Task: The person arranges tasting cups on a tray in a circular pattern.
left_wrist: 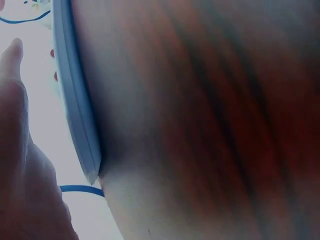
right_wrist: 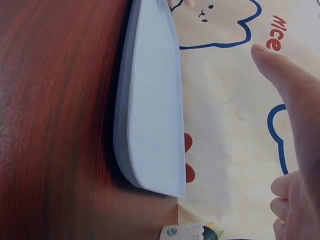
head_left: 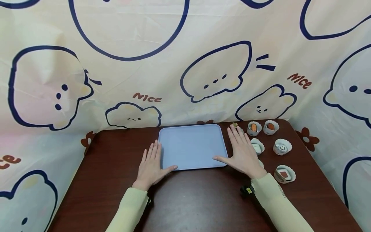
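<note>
A light blue rectangular tray [head_left: 192, 146] lies on the dark table between the two hands. At its left side is my left hand [head_left: 150, 166], fingers straight and pointing away from me, thumb stretched toward the tray's front left corner. My right hand [head_left: 243, 156] is at the right side with its fingers straight and its thumb over the front right corner. Neither hand holds anything. The tray's raised edge [left_wrist: 75, 100] shows in the left wrist view, and its near corner [right_wrist: 155, 165] in the right wrist view.
Several small scalloped cups stand along the table's right side. One holds an orange piece [head_left: 253, 127], another a brown piece [head_left: 271, 126], others whitish pieces [head_left: 281, 147]. My right hand partly hides some cups. A patterned cloth [head_left: 171, 77] hangs behind the dark wooden table [head_left: 203, 199].
</note>
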### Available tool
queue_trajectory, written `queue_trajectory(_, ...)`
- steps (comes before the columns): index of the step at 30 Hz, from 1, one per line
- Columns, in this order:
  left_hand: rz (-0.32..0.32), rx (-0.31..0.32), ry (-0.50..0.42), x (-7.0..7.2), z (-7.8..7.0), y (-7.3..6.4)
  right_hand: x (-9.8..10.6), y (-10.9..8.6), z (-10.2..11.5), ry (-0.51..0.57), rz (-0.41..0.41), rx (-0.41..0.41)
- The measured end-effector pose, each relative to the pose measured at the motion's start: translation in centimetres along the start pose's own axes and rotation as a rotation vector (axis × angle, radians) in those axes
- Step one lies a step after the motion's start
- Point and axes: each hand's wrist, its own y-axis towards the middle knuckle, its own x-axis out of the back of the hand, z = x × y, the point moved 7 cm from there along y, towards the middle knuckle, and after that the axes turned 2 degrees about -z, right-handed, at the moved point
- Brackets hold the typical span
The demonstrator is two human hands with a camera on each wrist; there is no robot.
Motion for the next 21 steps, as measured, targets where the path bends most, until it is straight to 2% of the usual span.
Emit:
queue_trajectory(6, 0.042, -0.005, -0.002, -0.6, -0.2, -0.2, 0.9, -1.3, -0.6, 0.005, -0.031, 0.008)
queue_trajectory(15, 0.125, 0.023, 0.011, -2.0, 0.5, -0.3, 2.5, -3.3, -1.9, 0.041, -0.037, -0.018)
queue_trajectory(21, 0.148, 0.032, 0.005, -2.3, 0.6, -0.2, 3.5, -4.3, -2.6, 0.042, -0.055, -0.008)
